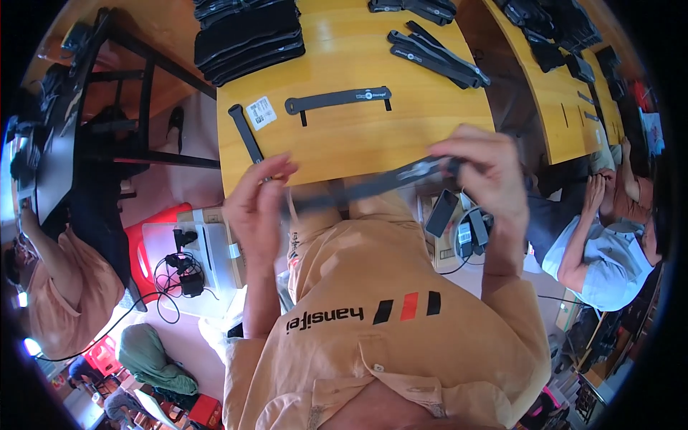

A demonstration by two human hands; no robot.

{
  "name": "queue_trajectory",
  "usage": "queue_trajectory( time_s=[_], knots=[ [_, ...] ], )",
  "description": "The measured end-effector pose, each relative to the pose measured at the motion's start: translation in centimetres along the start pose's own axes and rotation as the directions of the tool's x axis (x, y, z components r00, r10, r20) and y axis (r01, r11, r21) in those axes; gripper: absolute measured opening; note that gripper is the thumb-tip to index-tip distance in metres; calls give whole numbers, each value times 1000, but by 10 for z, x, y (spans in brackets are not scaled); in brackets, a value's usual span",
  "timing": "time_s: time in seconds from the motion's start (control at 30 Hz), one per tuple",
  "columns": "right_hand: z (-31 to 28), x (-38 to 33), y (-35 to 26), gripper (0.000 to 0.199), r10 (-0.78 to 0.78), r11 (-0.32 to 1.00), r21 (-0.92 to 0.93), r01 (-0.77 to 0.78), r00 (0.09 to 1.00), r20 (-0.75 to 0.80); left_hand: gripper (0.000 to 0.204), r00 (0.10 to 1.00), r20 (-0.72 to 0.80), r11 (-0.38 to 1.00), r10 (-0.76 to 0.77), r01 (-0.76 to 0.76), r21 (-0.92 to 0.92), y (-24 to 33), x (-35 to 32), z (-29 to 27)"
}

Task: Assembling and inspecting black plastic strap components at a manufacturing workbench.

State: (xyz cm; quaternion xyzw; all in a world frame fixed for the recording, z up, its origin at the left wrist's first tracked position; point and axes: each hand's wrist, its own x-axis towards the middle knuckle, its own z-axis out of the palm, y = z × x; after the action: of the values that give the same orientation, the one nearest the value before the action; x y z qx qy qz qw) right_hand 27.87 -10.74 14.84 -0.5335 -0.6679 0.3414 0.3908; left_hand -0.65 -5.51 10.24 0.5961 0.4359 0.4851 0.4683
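My right hand (494, 173) pinches one end of a black strap (369, 185) with pale markings, held above my lap at the table's near edge. The strap is smeared by motion and stretches across to my left hand (259, 204). The fingers of that hand are curled at the strap's blurred far end, and the exact grip is partly hidden. Just beyond my left hand, a narrow dark strap (247, 135) lies on the table. Farther in, another dark strap (337, 100) with a rounded, holed end lies crosswise over two short black marks.
A white label sheet (261, 112) lies on the yellow table (430, 118). Black straps are stacked (249, 43) at the back left, with loose straps (437, 57) at the back right. A black-framed table (147, 154) stands left. People sit on both sides. Cables (179, 276) lie below left.
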Motion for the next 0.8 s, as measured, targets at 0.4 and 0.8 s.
queue_trajectory(
  time_s=[0.4, 0.8],
  knots=[
    [48, 27, 22, 27, 122, 992, 43, -120, 991, -59, 16, 602, 689, 797, -404, 601, -57, -35, 29, 28],
    [48, 51, 114, 18, 527, 764, 540, -354, 825, -204, 13, 850, 224, 872, -477, 489, 4, -93, 79, 2]
  ],
)
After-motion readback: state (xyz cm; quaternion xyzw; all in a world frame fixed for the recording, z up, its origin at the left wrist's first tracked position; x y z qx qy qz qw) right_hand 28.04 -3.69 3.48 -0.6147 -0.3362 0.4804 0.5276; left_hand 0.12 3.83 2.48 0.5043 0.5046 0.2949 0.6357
